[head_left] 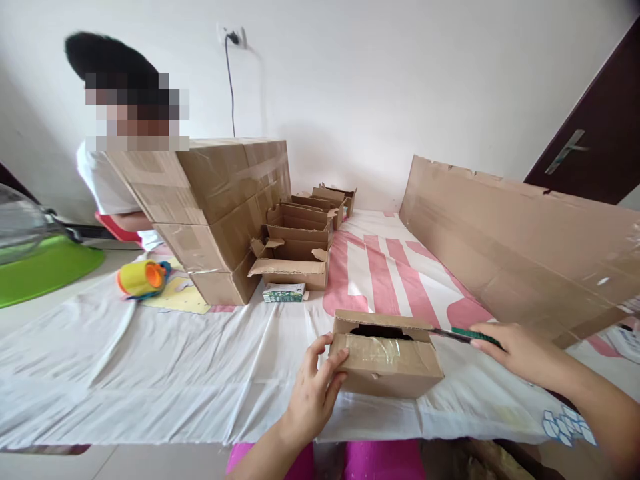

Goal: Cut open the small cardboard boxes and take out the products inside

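Observation:
A small cardboard box (387, 375) with clear tape on its top sits in front of me. A dark slot shows where its upper flap (383, 320) stands up a little. My left hand (320, 380) grips the left end of the box, thumb and fingers on its top edge and near side. My right hand (493, 343) is closed round the green handle of a knife (475, 335). Its thin dark blade reaches left to the box's upper right corner. The blade's tip is hard to make out.
Opened cardboard boxes (295, 257) stand in a row beyond, a small green-and-white carton (284, 293) before them. Taped boxes (225, 200) are stacked at left, near a seated person (107, 183) and a yellow toy (143, 279). A large cardboard panel (510, 247) stands at right.

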Tool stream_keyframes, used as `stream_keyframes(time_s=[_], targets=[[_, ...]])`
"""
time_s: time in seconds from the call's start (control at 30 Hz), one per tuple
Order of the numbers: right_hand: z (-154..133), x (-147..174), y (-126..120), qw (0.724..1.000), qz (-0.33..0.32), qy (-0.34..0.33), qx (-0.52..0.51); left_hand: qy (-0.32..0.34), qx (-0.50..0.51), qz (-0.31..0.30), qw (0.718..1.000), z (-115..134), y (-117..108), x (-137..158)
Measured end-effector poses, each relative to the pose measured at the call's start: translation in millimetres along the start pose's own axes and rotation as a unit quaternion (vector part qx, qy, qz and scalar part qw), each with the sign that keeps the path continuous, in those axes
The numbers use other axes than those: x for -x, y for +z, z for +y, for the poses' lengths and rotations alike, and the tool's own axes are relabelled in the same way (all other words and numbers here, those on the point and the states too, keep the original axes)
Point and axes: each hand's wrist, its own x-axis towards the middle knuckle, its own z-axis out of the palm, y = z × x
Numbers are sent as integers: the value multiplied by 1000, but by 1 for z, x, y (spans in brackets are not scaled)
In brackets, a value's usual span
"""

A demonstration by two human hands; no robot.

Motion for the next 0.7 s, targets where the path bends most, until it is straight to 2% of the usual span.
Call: stream_keyframes(time_s=[0.07, 0.17, 0.27, 0.37, 0.47, 0.63, 0.7], targets=[[19, -2, 18, 996, -50, 43, -55, 1, 4, 3, 1000, 5, -3, 0], [37, -4, 66, 991, -45, 89, -87, -4, 49, 18, 999, 14, -8, 3], [42, -2, 115, 996, -24, 76, -50, -19, 123, 57, 991, 20, -11, 10], [37, -2, 143, 999, -32, 32, -21, -38, 208, 94, 973, 21, -11, 16], [27, -6, 142, 999, 12, -18, -33, -50, 260, 122, 957, 21, -14, 17], [-11, -1, 105, 974, 170, -16, -149, -5, 258, 94, 962, 23, -23, 18], [-32, 7, 93, 966, 178, -96, -159, 5, 263, 86, 961, 24, -25, 21]])
